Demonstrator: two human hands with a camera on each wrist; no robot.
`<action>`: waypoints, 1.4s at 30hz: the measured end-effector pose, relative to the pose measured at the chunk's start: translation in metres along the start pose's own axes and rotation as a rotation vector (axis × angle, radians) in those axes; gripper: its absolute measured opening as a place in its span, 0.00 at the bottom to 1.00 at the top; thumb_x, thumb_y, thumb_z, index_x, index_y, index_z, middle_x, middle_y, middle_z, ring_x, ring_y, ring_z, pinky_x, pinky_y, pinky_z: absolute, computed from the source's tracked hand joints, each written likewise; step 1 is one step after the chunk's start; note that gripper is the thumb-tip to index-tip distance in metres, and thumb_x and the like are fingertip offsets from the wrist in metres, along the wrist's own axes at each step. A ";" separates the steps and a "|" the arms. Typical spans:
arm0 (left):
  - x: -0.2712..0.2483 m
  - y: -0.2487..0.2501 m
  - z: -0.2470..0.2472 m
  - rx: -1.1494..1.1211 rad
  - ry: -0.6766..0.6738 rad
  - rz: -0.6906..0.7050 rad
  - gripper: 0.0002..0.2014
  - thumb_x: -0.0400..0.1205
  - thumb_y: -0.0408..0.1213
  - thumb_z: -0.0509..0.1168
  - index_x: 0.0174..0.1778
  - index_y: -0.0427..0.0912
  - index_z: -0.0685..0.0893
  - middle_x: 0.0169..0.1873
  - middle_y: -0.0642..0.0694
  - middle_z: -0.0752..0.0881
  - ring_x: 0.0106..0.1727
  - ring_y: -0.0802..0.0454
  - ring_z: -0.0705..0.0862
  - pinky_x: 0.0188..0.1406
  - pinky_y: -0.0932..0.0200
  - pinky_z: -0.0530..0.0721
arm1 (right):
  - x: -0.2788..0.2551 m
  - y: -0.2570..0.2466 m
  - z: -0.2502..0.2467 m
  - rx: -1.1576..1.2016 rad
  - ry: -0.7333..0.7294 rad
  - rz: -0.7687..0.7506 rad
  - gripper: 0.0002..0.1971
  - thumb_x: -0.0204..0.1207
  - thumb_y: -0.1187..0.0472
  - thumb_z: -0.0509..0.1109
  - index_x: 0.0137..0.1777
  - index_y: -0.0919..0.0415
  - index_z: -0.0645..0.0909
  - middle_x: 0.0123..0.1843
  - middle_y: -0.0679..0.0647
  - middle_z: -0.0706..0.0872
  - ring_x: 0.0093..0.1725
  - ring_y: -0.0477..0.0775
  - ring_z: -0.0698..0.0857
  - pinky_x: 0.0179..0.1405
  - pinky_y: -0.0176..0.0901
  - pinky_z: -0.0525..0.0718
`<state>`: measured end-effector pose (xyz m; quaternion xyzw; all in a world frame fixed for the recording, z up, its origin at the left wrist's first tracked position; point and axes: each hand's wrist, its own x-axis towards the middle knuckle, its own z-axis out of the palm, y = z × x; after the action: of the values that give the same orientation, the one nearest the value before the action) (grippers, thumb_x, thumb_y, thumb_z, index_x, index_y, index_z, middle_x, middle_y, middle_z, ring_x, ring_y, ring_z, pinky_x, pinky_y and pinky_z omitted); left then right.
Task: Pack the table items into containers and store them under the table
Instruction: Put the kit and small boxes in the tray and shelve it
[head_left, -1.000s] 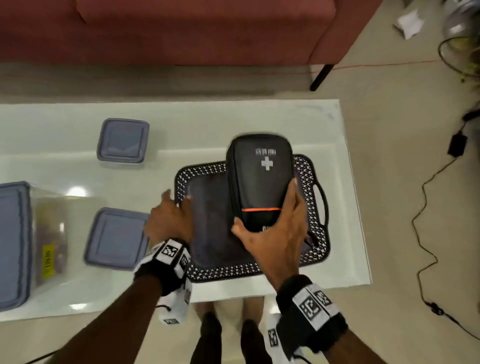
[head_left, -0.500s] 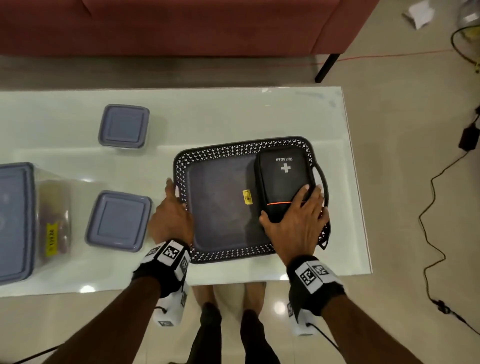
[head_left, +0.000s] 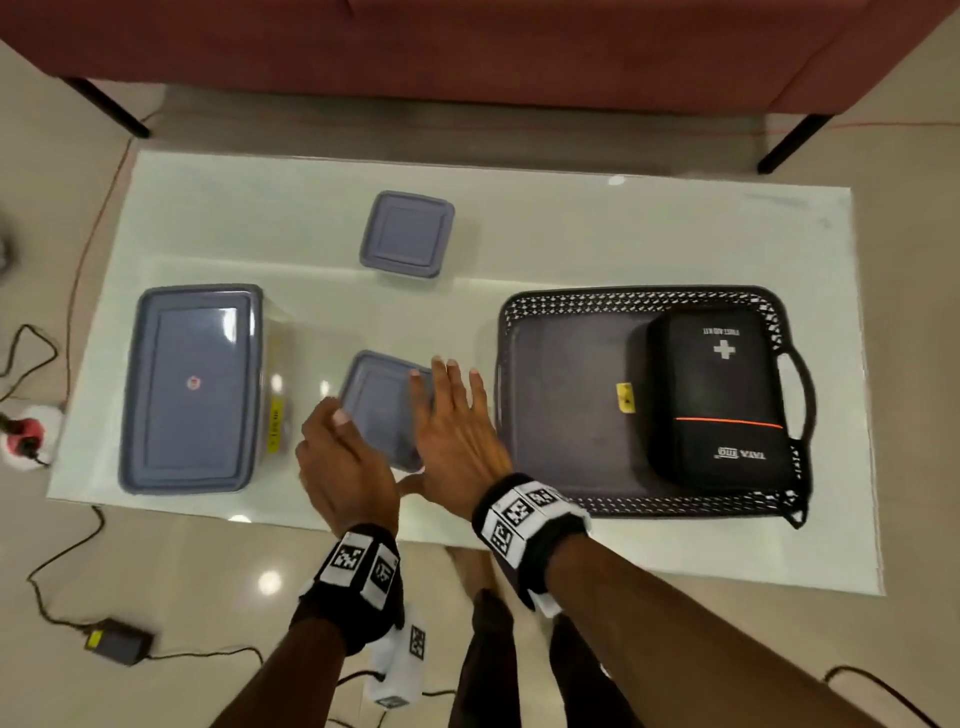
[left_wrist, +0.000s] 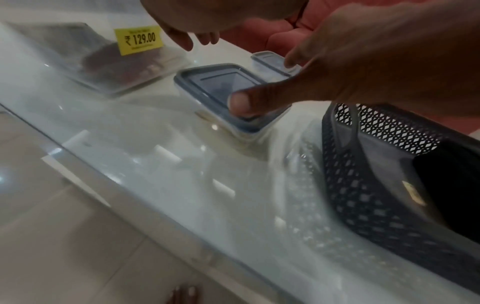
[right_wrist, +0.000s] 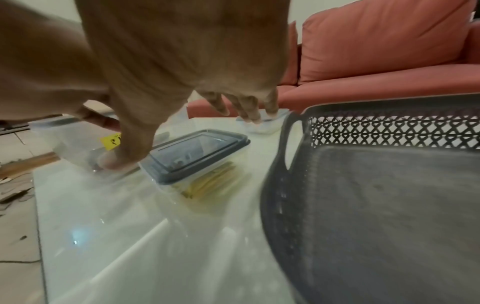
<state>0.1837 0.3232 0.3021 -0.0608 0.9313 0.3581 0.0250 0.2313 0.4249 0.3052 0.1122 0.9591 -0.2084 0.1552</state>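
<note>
Soft indoor light, glossy glare, blurred wrist views.

Small bright ceiling-light reflections dot the glass desk (head_left: 571, 234) and the floor tiles in the head view, which bows at its edges. Both wrist views are smeared: the hands (left_wrist: 376, 61) loom large and out of focus, and the black basket (right_wrist: 363, 205) stretches toward the frame's edge.

Head cam high above, looking straight down on counter (head_left: 571, 234), wrist cams low & close, skimming counter toward sofa (right_wrist: 376, 51), all 3 share small lidded box (head_left: 379, 410) & basket (head_left: 639, 299).
</note>
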 end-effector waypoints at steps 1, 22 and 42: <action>0.002 -0.006 -0.004 -0.017 -0.013 0.000 0.19 0.88 0.47 0.50 0.68 0.42 0.77 0.63 0.41 0.82 0.65 0.43 0.80 0.61 0.53 0.76 | 0.009 -0.004 0.003 -0.049 -0.049 0.011 0.65 0.60 0.31 0.75 0.83 0.71 0.46 0.82 0.79 0.48 0.82 0.78 0.49 0.79 0.75 0.49; -0.031 0.059 0.073 -0.091 -0.470 0.235 0.18 0.86 0.54 0.54 0.67 0.53 0.79 0.60 0.52 0.86 0.59 0.50 0.84 0.62 0.45 0.83 | -0.063 0.187 -0.034 -0.111 0.125 0.134 0.53 0.55 0.41 0.74 0.81 0.58 0.62 0.84 0.58 0.61 0.84 0.62 0.57 0.79 0.63 0.63; 0.013 0.052 0.076 -0.011 -0.377 0.013 0.23 0.88 0.53 0.48 0.70 0.43 0.75 0.62 0.43 0.85 0.63 0.44 0.82 0.61 0.52 0.78 | 0.066 0.090 -0.082 0.167 0.333 0.205 0.46 0.74 0.35 0.66 0.82 0.66 0.57 0.83 0.64 0.61 0.83 0.65 0.58 0.80 0.61 0.60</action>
<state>0.1638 0.4108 0.2793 0.0134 0.9085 0.3686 0.1963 0.1748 0.5504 0.3207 0.2545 0.9345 -0.2488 0.0052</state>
